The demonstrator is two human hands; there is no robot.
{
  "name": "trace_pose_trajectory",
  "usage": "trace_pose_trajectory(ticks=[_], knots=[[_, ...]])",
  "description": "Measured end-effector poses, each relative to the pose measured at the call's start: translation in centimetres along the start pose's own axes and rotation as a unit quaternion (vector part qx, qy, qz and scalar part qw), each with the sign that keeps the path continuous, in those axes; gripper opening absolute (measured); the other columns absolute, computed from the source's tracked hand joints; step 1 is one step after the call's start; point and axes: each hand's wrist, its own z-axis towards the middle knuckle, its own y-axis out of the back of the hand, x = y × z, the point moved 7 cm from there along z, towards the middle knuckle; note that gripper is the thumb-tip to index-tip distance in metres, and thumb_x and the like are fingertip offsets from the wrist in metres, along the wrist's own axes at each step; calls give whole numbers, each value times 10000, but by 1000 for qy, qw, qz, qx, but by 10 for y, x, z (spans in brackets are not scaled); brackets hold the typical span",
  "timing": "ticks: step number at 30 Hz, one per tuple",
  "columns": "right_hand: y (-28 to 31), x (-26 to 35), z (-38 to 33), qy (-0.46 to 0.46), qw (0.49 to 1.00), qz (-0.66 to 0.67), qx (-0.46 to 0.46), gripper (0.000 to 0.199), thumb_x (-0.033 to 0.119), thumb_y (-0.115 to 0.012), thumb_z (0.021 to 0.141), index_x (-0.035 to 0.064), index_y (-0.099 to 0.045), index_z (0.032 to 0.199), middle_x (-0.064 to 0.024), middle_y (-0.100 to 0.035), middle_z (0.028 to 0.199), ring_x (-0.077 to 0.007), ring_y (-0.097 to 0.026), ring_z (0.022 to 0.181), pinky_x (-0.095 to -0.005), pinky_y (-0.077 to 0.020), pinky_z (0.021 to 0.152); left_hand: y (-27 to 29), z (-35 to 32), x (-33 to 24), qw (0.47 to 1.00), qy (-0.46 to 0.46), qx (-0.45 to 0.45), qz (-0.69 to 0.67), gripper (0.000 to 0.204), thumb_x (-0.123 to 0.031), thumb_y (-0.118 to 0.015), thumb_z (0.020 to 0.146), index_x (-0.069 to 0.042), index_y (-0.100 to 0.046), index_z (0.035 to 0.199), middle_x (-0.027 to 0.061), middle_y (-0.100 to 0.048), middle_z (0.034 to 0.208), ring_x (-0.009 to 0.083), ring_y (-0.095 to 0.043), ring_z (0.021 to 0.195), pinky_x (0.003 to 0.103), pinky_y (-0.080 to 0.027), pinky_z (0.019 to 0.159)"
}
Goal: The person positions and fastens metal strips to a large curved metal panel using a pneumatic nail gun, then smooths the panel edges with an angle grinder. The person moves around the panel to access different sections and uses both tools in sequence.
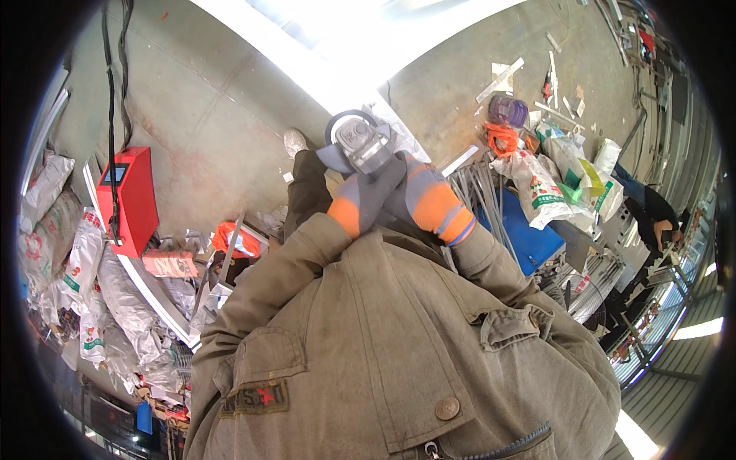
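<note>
An angle grinder (355, 138) with a rounded metal head and a curved guard sits in front of my chest. Both of my hands wear orange and grey work gloves. My left hand (354, 202) is closed round the grinder's body from the left. From the right, my right hand (427, 198) is closed on it too, its fingers meeting the left ones. The grip hides most of the body. Beyond the grinder head lies the corner of a bright white panel or frame (303, 65), washed out by glare; whether the disc touches it I cannot tell.
At left stand a red box-shaped machine (132, 201) with hanging black cables and stuffed white sacks (84, 264). To the right are metal strips, a blue box (529, 234), plastic bags (537, 188) and a purple container (507, 111). Offcuts (500, 80) litter the floor. Another person (652, 218) is at far right.
</note>
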Motion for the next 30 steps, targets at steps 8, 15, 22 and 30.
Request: trace_pose_trajectory(ticks=[8, 15, 22, 30], knots=[[-1, -5, -12, -21, 999, -25, 14, 442, 201, -703, 924, -2, -574, 1294, -279, -729, 1040, -468, -702, 1024, -506, -555, 870, -10, -3, -1, 998, 49, -2, -46, 494, -383, -625, 1001, -166, -535, 1436, 241, -680, 1303, 459, -677, 1138, 469, -559, 929], [2, -1, -1, 27, 998, -50, 7, 356, 74, -601, 917, -20, -564, 1259, -287, -727, 985, -460, -710, 967, -498, -555, 863, -5, -3, -10, 985, -131, -63, 90, 539, -202, -644, 970, -183, -488, 1486, 251, -665, 1294, 476, -669, 1149, 480, -563, 924], [4, -12, 7, 25, 999, -38, 17, 362, 97, -619, 919, -31, -582, 1256, -287, -723, 1014, -479, -693, 983, -514, -556, 865, -5, -2, -19, 950, -242, -98, 168, 609, -136, -601, 987, -184, -425, 1568, 257, -653, 1355, 490, -669, 1135, 495, -565, 901], [-1, -13, 13, -14, 995, -51, 87, 383, 122, -614, 947, -20, -592, 1302, -295, -689, 1137, -470, -654, 1038, -489, -536, 914, 1, 9, -9, 995, 41, -67, -61, 490, -470, -483, 1098, -177, -567, 1481, 229, -686, 1356, 428, -671, 1203, 435, -527, 998]])
